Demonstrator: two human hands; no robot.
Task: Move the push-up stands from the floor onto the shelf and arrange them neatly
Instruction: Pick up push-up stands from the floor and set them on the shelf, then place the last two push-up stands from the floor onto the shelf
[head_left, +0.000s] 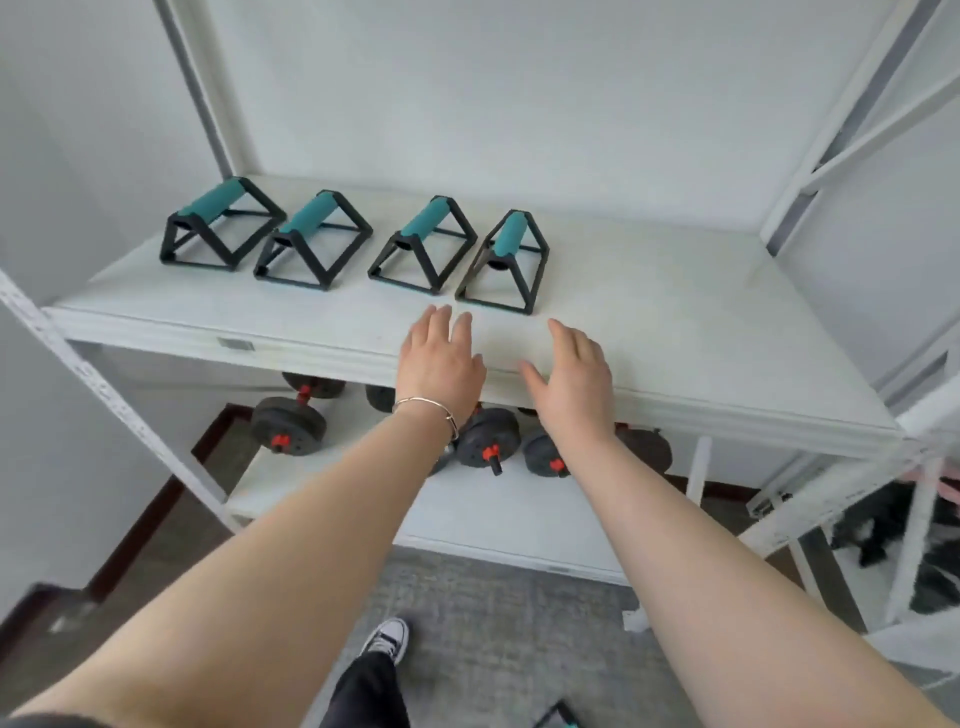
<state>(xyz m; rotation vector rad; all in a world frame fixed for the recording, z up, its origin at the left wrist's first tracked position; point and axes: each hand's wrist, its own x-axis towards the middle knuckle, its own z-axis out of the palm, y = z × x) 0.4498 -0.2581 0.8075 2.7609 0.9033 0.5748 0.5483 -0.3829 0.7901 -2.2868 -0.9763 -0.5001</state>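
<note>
Forearms fill the lower frame, both stretched forward. Low between them: a shoe (387, 636) on the grey floor (493, 597), and at the bottom edge a teal-and-black scrap (558, 716), possibly one more stand, too cropped to tell

Left hand (441, 358): palm down, fingers straight and loosely spread, holding nothing; bracelet (426, 405) at the wrist. Right hand (576, 374): same, fingers relaxed, thumb out toward the left one, empty. Both hang over the front strip of the shelf (675, 312); cannot tell whether they touch the board

Four stands sit in a row on the shelf, left half, all upright on their bases: stand 1 (223, 223), stand 2 (311, 239), stand 3 (423, 244), stand 4 (506, 260). Stands 1 and 2 nearly touch; there is a gap before 3; 3 and 4 sit close

Key relation: stand 4 lies straight ahead of the hands, just past the fingertips, its base spanning the space between them. Left fingertips near its front left corner, right fingertips near its front right; neither clearly closer, no contact seen. Its grip runs almost front to back, end-on to the person, while the grips of 1–3 slant back and to the right. So 4 reads as slightly out of line

Judgement: a two-hand grasp of the side frames with a small twist would match it to the row. Right half of the shelf is free for more

Dumbbells (291, 421) lie on the lower shelf
</note>
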